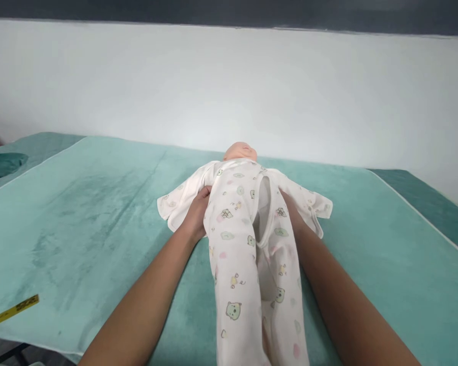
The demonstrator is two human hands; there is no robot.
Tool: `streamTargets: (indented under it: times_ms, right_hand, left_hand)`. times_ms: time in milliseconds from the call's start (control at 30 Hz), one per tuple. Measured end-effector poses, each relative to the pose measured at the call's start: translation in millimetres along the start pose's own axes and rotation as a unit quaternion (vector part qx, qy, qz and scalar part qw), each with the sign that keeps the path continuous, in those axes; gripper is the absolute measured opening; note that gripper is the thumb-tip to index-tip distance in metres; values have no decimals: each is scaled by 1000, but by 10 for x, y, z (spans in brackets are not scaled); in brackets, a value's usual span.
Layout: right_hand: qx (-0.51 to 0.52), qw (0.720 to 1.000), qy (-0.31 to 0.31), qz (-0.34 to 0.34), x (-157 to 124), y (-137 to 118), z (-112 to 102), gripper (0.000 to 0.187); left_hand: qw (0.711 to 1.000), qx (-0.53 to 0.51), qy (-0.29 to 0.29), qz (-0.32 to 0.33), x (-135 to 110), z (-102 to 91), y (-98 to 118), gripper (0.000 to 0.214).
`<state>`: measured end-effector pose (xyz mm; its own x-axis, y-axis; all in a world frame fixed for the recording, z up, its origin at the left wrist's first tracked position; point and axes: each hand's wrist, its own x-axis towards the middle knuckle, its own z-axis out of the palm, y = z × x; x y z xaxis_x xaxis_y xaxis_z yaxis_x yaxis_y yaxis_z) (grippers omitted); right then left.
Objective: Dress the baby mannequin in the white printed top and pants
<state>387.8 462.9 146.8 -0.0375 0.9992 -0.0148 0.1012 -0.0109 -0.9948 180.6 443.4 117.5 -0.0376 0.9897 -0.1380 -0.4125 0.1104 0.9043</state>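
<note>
A baby doll lies on its back, head at the far end, in a white printed baby shirt with both sleeves spread outward. White printed baby trousers cover its front and legs, reaching up to the chest and down past the bottom edge of the view. A long gap shows in the trousers' middle. At the doll's left side in the view, my left hand is closed at the trousers' edge, its fingertips partly hidden. My right hand is at the opposite edge, its fingers hidden behind the cloth.
A green cloth covers the table, with darker green cloth at the right side. A yellow strip with dark marks lies near the front left. Behind the table rises a white wall. A dark green bundle sits far left.
</note>
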Motion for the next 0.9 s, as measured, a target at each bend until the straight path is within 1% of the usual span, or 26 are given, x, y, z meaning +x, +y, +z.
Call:
streamTargets:
  times_ms: [133,267,333,433,500,567,733,900]
  right_hand:
    - [-8,1000,-19,-3,-29,-20,-14,8]
    - [1,998,-28,-48,-2,38,-44,10]
    - [3,998,-28,-58,12,70,-52,12]
    - [0,999,-23,-49,25,87,-48,16]
    - [-4,999,-24,-39,32,81,-39,20]
    - [-8,999,-27,-31,42,78,-33,22]
    - [-7,1000,-18,-20,71,112,-37,25]
    - [-18,999,-3,-32,62,107,-30,25]
  left_hand:
    - [1000,14,8,6,-27,10,2,38]
    - [999,37,-4,24,-44,5,7,38]
    - [998,55,-18,39,-53,5,14,40]
    - [996,65,-44,52,-61,8,20,46]
    - [996,55,-51,56,-59,14,18,46]
    - [996,43,-45,57,-51,21,14,42]
    - [998,34,-9,59,-30,50,14,33]
    - [998,34,2,55,-32,75,22,35]
